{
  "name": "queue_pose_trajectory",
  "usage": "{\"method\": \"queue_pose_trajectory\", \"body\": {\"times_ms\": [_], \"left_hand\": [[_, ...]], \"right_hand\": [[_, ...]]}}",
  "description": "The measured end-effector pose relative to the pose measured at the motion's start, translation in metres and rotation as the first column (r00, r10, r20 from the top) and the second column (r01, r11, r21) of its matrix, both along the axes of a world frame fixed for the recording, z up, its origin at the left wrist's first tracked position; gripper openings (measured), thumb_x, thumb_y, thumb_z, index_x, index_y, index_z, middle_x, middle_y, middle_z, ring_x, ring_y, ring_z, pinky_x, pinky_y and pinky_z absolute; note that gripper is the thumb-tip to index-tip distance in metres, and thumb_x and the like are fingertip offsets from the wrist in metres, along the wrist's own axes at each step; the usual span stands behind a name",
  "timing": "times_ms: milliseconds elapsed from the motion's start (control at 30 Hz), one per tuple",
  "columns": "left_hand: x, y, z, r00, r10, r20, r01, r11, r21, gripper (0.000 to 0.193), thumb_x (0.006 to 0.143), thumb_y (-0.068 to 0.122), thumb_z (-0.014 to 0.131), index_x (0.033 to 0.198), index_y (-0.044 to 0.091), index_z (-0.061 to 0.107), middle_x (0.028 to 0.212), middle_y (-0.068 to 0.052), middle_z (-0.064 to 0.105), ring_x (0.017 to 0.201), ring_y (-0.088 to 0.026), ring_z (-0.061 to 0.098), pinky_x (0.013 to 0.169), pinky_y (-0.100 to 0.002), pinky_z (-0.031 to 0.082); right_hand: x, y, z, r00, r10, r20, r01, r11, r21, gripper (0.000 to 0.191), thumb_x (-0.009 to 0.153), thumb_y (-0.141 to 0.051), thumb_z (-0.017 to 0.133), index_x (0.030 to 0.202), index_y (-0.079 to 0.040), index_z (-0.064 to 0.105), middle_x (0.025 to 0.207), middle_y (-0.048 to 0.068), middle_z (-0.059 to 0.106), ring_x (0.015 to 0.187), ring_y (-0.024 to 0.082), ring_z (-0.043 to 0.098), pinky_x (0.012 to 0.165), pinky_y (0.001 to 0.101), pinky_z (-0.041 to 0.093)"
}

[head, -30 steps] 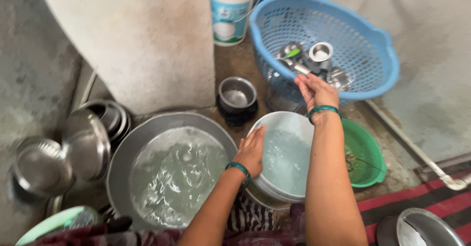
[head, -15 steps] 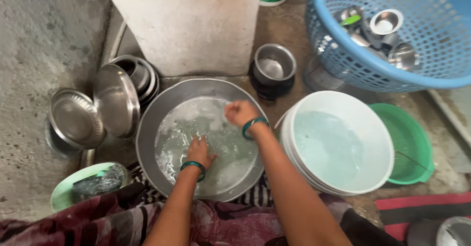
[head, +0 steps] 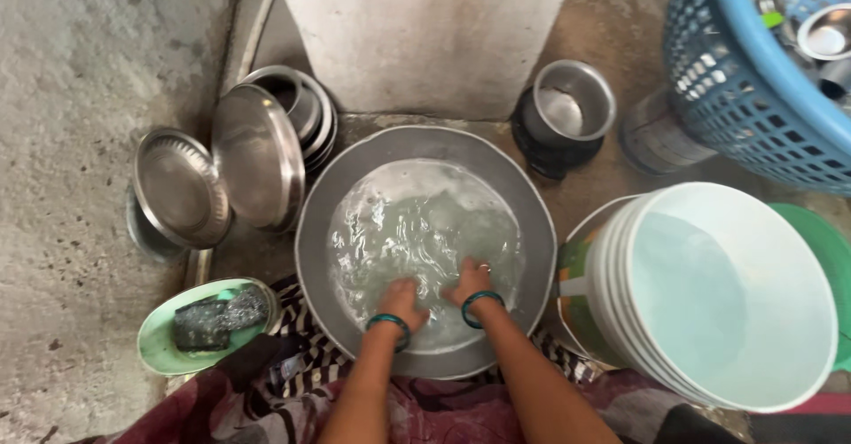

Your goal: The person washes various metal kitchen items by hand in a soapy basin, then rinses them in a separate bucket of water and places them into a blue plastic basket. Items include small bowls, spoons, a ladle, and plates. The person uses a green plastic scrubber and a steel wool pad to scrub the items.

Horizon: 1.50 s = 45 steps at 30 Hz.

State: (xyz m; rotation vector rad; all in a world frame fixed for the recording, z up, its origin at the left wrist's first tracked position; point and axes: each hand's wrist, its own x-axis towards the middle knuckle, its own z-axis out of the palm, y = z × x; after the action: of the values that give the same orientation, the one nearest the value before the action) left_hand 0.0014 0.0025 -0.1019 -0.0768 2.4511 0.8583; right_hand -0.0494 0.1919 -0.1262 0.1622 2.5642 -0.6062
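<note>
A wide steel basin [head: 523, 200] full of rippling water stands on the ground in front of me. My left hand [head: 402, 298] and my right hand [head: 467, 281] are both dipped in the water at the basin's near side, close together, each wrist with a green bangle. Their fingers lie under the water, so I cannot tell whether they hold anything. Right of the basin stands a white bucket [head: 620, 320] of water.
Steel plates [head: 257, 156] and bowls lean at the left by the wall. A green dish [head: 160, 342] with a scrubber lies at lower left. A small steel pot [head: 572, 103] stands behind the basin. A blue basket [head: 736, 81] holding steel cups sits upper right.
My right hand came down from the basket over the bucket into the basin. Both hands have moved to the basin's near side and are now under water.
</note>
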Motion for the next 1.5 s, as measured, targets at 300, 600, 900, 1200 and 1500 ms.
{"method": "queue_pose_trajectory", "body": {"times_ms": [300,600,900,1200,1500], "left_hand": [[0.000,-0.008,-0.009,0.948,0.317,0.031,-0.313,0.912,0.265,0.059,0.078,0.008,0.070,0.135,0.009,0.056,0.124,-0.025,0.066,0.119,-0.041,0.062,0.099,-0.045,0.049],[-0.008,-0.016,0.036,0.906,0.422,0.008,-0.411,0.877,0.249,0.018,0.092,0.011,0.059,0.108,0.008,0.067,0.088,-0.013,0.076,0.087,-0.032,0.075,0.080,-0.045,0.056],[-0.005,-0.034,0.074,0.869,-0.029,-0.494,-0.131,0.949,-0.285,0.031,0.086,0.003,0.059,0.113,0.018,0.062,0.103,-0.006,0.071,0.100,-0.029,0.067,0.081,-0.046,0.051],[-0.002,-0.020,0.061,0.984,-0.042,-0.172,0.001,0.973,-0.232,0.039,0.083,0.008,0.067,0.120,0.014,0.057,0.121,-0.011,0.064,0.113,-0.033,0.062,0.092,-0.051,0.050],[-0.029,0.001,0.004,0.931,0.341,-0.132,-0.314,0.931,0.187,0.019,0.090,0.022,0.068,0.102,0.006,0.069,0.098,-0.022,0.071,0.097,-0.043,0.067,0.085,-0.050,0.053]], "right_hand": [[0.021,-0.060,0.000,0.934,-0.241,0.264,0.343,0.811,-0.473,0.059,0.073,-0.019,0.082,0.125,-0.004,0.057,0.110,0.016,0.070,0.100,0.030,0.070,0.087,0.0427,0.057],[-0.015,-0.045,-0.004,0.782,-0.338,0.523,0.622,0.375,-0.687,0.027,0.089,-0.017,0.068,0.110,-0.001,0.069,0.087,0.011,0.073,0.071,0.019,0.070,0.066,0.0331,0.059],[-0.049,-0.018,0.049,0.527,-0.725,0.443,0.739,0.132,-0.661,0.091,0.085,-0.021,0.083,0.156,-0.017,0.026,0.129,0.016,0.062,0.096,0.024,0.064,0.069,0.0381,0.055],[-0.031,-0.008,0.004,0.670,-0.641,0.374,0.700,0.377,-0.607,0.063,0.077,0.012,0.063,0.137,-0.008,0.062,0.119,0.019,0.066,0.085,0.029,0.076,0.067,0.0383,0.065],[-0.007,-0.029,0.025,0.788,0.395,-0.472,-0.398,0.912,0.099,0.067,0.071,-0.003,0.067,0.137,-0.001,0.055,0.144,0.023,0.054,0.131,0.044,0.049,0.110,0.0511,0.043]]}}
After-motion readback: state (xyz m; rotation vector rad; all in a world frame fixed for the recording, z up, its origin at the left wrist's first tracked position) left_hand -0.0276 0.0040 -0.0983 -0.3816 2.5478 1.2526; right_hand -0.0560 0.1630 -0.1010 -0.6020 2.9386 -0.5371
